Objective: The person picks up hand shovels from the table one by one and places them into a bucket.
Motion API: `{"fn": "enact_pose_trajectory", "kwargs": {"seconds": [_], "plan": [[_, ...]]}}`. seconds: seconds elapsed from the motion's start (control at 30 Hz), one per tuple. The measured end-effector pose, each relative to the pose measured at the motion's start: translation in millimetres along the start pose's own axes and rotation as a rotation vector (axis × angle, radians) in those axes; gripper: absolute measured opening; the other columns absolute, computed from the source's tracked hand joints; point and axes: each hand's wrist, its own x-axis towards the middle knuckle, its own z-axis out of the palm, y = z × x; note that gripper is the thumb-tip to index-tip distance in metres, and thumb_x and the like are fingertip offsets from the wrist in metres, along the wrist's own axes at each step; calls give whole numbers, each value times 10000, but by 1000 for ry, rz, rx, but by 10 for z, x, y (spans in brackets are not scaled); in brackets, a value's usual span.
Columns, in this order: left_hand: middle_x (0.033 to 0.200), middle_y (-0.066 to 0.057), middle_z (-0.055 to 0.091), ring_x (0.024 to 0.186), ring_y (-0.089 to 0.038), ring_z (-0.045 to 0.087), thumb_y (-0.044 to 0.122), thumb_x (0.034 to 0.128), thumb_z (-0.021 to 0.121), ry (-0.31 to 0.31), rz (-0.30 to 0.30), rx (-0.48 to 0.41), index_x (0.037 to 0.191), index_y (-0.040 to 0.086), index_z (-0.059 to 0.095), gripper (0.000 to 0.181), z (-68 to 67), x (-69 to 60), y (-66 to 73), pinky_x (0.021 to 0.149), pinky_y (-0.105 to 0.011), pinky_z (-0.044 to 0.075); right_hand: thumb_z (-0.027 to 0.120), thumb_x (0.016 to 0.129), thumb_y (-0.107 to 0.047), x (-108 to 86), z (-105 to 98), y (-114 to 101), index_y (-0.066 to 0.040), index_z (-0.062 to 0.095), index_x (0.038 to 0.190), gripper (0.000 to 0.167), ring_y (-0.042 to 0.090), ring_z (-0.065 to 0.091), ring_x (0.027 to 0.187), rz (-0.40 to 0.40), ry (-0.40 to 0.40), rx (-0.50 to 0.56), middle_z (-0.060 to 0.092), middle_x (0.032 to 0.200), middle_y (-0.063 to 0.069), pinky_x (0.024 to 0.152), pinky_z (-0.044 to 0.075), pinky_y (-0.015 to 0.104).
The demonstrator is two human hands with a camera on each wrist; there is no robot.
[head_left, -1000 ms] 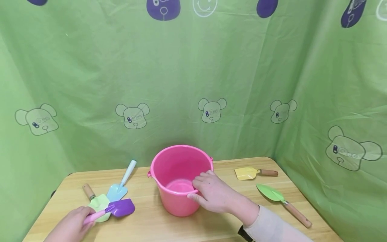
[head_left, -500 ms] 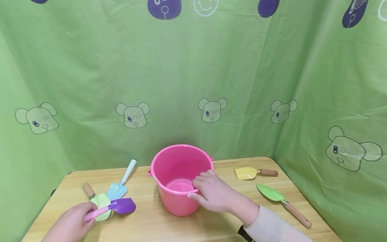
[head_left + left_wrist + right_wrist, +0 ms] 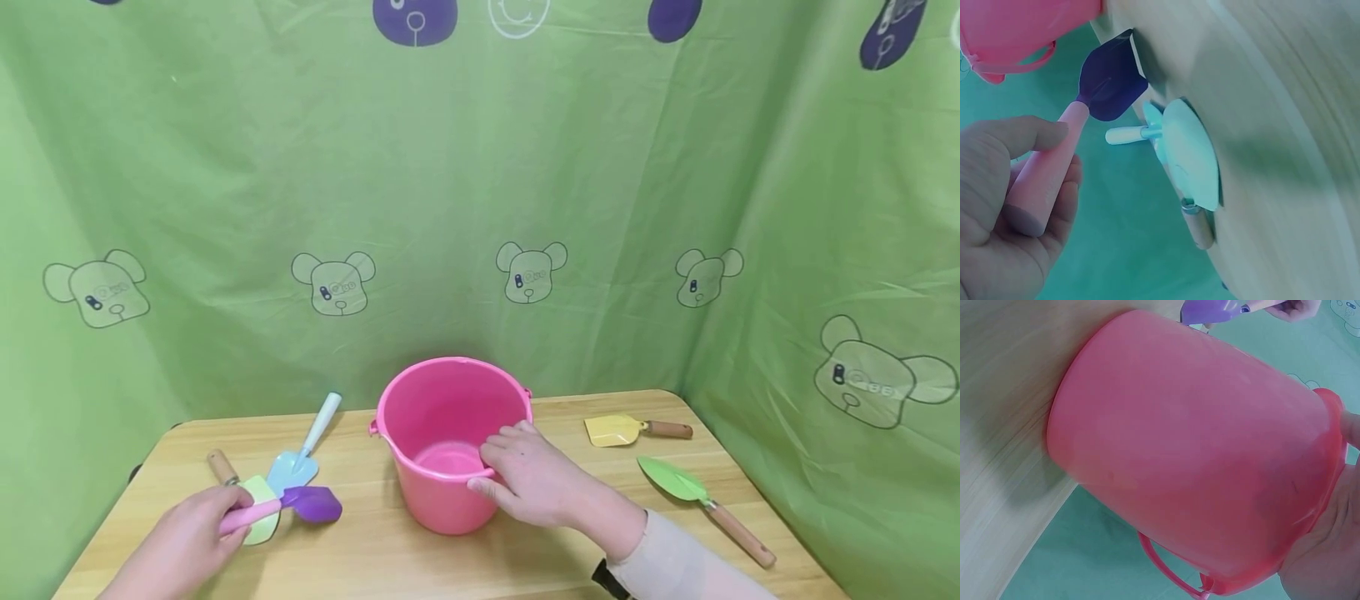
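Note:
My left hand (image 3: 197,533) grips the pink handle of a toy shovel with a purple blade (image 3: 315,504). In the left wrist view its fingers curl round the handle (image 3: 1050,165), and the blade is raised off the table. A pink bucket (image 3: 442,504) stands upright mid-table, its inside bare. My right hand (image 3: 536,477) holds the bucket's near right rim, thumb outside and fingers over the edge. Below and behind the purple shovel lie a pale green shovel (image 3: 262,529) with a wooden handle, partly hidden by my hand, and a light blue shovel (image 3: 291,473).
On the right of the wooden table (image 3: 375,567) lie a yellow shovel (image 3: 613,431) and a green pointed trowel (image 3: 672,479), both wooden-handled. A green curtain (image 3: 435,183) with bear prints hangs behind and at the sides.
My left hand has lifted slightly and moved a little right with the purple shovel, covering more of the pale green one. My right hand stays on the bucket rim.

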Motion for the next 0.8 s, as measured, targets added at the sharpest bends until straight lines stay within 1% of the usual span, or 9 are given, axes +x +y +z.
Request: {"fn": "enact_pose_trajectory", "kwargs": {"seconds": [0.17, 0.33, 0.43, 0.6, 0.8], "plan": [[765, 141, 573, 658, -26, 472, 35, 710, 838, 6, 32, 11, 924, 148, 680, 289, -44, 45, 33, 626, -305, 491, 460, 1023, -516, 0, 1, 1, -223, 474, 780, 382, 84, 375, 738, 2, 1, 0, 386, 716, -143, 826, 326, 300], [748, 154, 569, 644, -18, 456, 43, 734, 826, 27, 51, 16, 912, 155, 688, 252, -76, 82, 91, 621, -298, 476, 456, 1022, -523, -1, 3, 2, -223, 476, 781, 386, 84, 376, 741, 5, 3, 1, 388, 717, -145, 829, 329, 300], [734, 158, 557, 628, -19, 443, 41, 750, 817, 28, 44, -4, 896, 164, 685, 232, -84, 100, 123, 604, -283, 456, 455, 1023, -523, -2, 7, 4, -223, 478, 783, 384, 84, 378, 744, 6, 1, 3, 389, 719, -146, 832, 327, 302], [736, 167, 572, 623, -31, 464, 58, 752, 819, 44, 28, -39, 882, 197, 683, 234, -113, 133, 185, 600, -283, 452, 457, 1022, -522, -3, 9, 5, -224, 478, 788, 380, 87, 377, 748, 10, -4, 5, 390, 721, -143, 831, 321, 304], [805, 135, 634, 663, -69, 513, 41, 725, 833, 36, 21, -48, 913, 185, 684, 280, -132, 164, 227, 639, -338, 484, 440, 1025, -533, -1, 9, 3, -224, 485, 795, 388, 87, 380, 753, 14, -14, 6, 395, 726, -145, 834, 323, 304]]}}
